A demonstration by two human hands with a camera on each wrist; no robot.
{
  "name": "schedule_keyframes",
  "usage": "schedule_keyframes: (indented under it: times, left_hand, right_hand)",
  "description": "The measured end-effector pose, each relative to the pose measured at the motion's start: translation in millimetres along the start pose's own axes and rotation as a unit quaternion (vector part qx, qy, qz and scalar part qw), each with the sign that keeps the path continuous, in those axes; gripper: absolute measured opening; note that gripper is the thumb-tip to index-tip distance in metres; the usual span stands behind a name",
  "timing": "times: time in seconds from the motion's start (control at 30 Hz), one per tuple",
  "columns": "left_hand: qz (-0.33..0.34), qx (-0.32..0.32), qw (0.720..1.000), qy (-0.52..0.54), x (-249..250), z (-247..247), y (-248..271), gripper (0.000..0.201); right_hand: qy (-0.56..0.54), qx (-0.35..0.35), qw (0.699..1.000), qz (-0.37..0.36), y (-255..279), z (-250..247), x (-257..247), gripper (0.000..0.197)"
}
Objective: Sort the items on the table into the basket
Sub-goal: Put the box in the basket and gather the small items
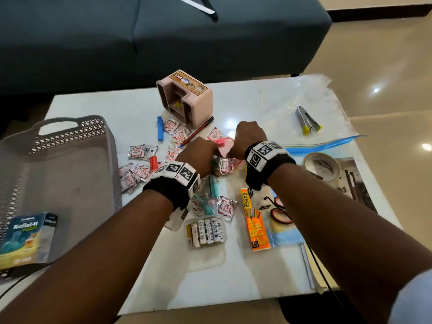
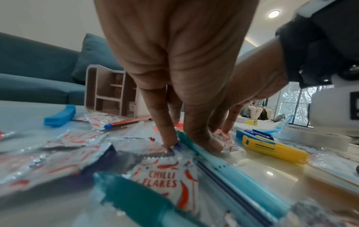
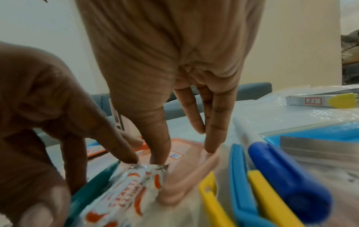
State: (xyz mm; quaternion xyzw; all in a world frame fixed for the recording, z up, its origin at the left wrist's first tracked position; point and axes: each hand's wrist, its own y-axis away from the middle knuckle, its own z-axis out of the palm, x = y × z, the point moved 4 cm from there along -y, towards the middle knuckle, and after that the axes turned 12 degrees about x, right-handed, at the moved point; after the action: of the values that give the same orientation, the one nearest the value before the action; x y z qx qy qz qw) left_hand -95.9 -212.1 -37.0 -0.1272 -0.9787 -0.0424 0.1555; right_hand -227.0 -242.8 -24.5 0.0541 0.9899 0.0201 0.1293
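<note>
The grey basket (image 1: 70,135) sits at nine o'clock on the table (image 1: 131,108), well apart from the work. At centre the left hand (image 1: 198,155) nips the crimped edge of a chilli flakes sachet (image 1: 226,166) between forefinger and thumb, with a teal clip (image 2: 223,169) lying against it. At its three o'clock the right hand (image 1: 247,136) has its fingers loosely spread and its thumb tip on the same crimp. The sachet is best lifted straight up, free of the clip, then carried toward nine o'clock.

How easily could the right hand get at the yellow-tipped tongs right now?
Probably yes: the right hand only touches a chilli flakes sachet, and the yellow-tipped tongs lie uncovered on the clear plastic bag to its right, nothing between.
</note>
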Motion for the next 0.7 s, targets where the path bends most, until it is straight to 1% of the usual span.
schedule_keyframes:
  times: [0.07, 0.13, 0.17, 0.27, 0.4, 0.43, 0.5, 0.57, 0.6, 0.63, 0.7]
  left_hand:
    - [-0.005, 0.003, 1.000, -0.014, -4.4, -3.4, 2.3, 0.051]
    - [-0.014, 0.001, 1.000, -0.025, -7.7, -6.4, 4.0, 0.047]
    - [-0.023, 0.002, 0.999, -0.027, -9.0, -7.2, 4.7, 0.048]
    - [-0.045, 0.009, 0.999, -0.027, -13.2, -14.4, 7.3, 0.061]
    - [-0.075, 0.028, 0.997, 0.006, -16.5, -38.4, 13.9, 0.072]
    - [-0.085, 0.041, 0.995, 0.025, -16.4, -47.4, 17.6, 0.071]
    - [-0.110, 0.095, 0.986, 0.079, -19.6, -66.8, 28.2, 0.065]
    - [-0.145, 0.167, 0.966, 0.130, -25.3, -81.8, 43.5, 0.056]
    - [-0.158, 0.192, 0.957, 0.147, -26.9, -84.5, 52.1, 0.051]
    - [-0.167, 0.200, 0.952, 0.159, -27.6, -84.6, 60.7, 0.047]
    - [-0.166, 0.172, 0.956, 0.169, -24.5, -75.4, 73.7, 0.040]
  right_hand:
    - [-0.012, 0.008, 1.000, 0.003, 5.5, 0.3, -1.3, 0.041]
    - [-0.013, 0.025, 1.000, 0.007, 10.0, 1.4, -1.4, 0.035]
    - [-0.009, 0.032, 0.999, 0.008, 11.7, 2.4, -1.2, 0.036]
    - [-0.011, 0.033, 0.999, 0.001, 16.4, 1.5, -5.0, 0.043]
    - [0.000, 0.018, 1.000, -0.002, 15.8, -4.5, -8.1, 0.041]
    - [0.007, 0.013, 1.000, -0.005, 16.2, -4.0, -8.9, 0.040]
    - [0.021, 0.010, 1.000, -0.016, 19.3, -2.0, -12.7, 0.037]
    - [0.034, 0.010, 0.999, -0.033, 22.7, 1.5, -17.7, 0.031]
    - [0.041, 0.008, 0.998, -0.042, 24.4, 3.6, -19.5, 0.030]
    - [0.047, 0.005, 0.998, -0.050, 26.4, 4.4, -21.4, 0.029]
    - [0.042, 0.006, 0.998, -0.056, 29.5, 5.2, -20.1, 0.030]
